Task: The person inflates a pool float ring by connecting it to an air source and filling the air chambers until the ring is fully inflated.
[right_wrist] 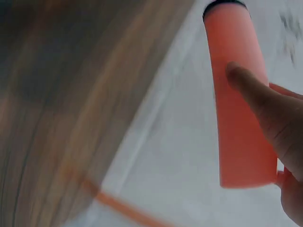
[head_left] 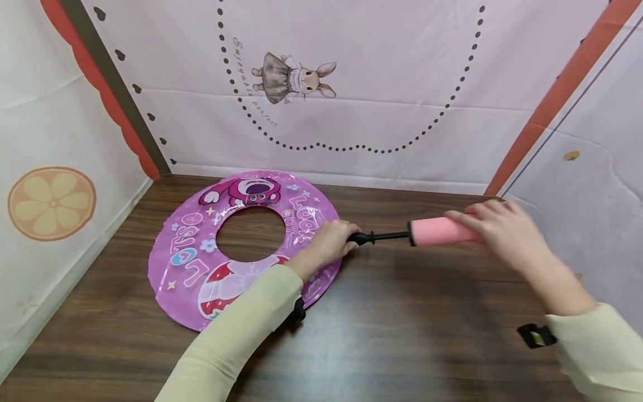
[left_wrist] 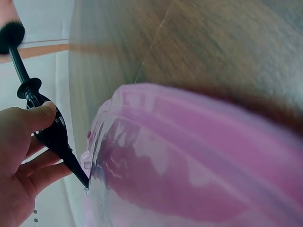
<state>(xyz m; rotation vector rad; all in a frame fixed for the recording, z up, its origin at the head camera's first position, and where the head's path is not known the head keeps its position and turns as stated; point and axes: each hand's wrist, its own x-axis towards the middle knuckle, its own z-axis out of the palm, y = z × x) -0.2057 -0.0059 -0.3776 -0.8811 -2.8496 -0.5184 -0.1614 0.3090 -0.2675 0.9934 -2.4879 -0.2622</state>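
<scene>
A pink hand pump (head_left: pixel 436 230) with a black rod and nozzle lies between my two hands. My right hand (head_left: pixel 504 231) grips its pink barrel (right_wrist: pixel 239 113), the thumb laid along the side. My left hand (head_left: pixel 331 243) pinches the black nozzle end (left_wrist: pixel 52 130) between thumb and fingers. In the left wrist view the nozzle's thin tip meets the edge of the purple swim ring (left_wrist: pixel 156 161). That swim ring (head_left: pixel 171 262), printed with a cartoon bear and letters, lies flat on the table, partly covered by my left hand and forearm.
The dark wooden table (head_left: pixel 382 335) carries the ring. Printed cloth walls close it in: a pink one with a rabbit (head_left: pixel 296 78) at the back, one with an orange slice (head_left: pixel 52 204) at the left, and a pale cloth (head_left: pixel 598 223) at the right.
</scene>
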